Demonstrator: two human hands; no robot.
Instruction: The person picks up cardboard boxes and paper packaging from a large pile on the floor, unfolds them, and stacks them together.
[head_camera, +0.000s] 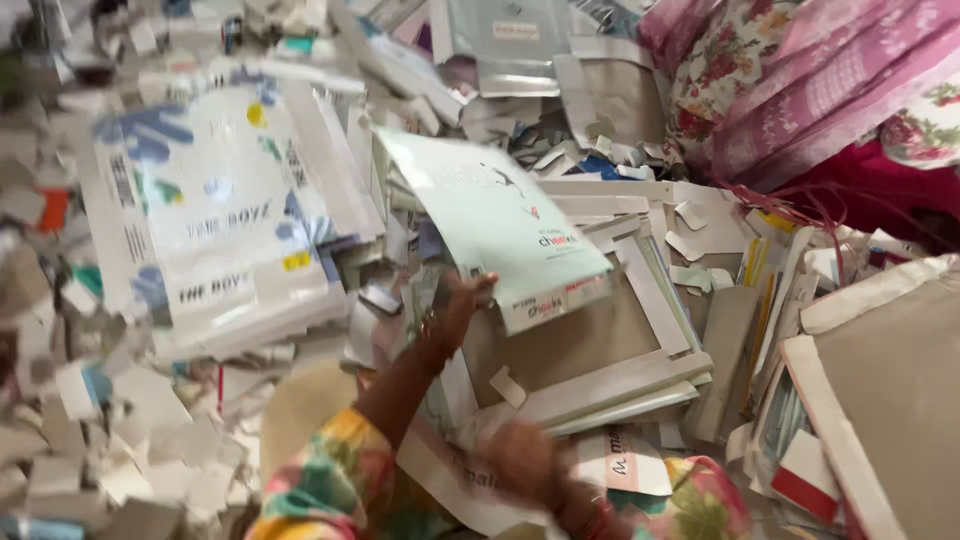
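Left hand (462, 305): closed on lower edge of pale green sheet (495, 220), held tilted above it.
Right hand (525, 460): blurred, grip not discernible, nearer the body.

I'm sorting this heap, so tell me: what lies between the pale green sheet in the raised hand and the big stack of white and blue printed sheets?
In the head view, loose white paper strips and scraps fill the gap between the pale green sheet, held by the left hand, and the stack.

You sit amid paper scraps (120, 440) covering the floor. Far right lies pink flowered cloth (790, 80). Daylight is soft.
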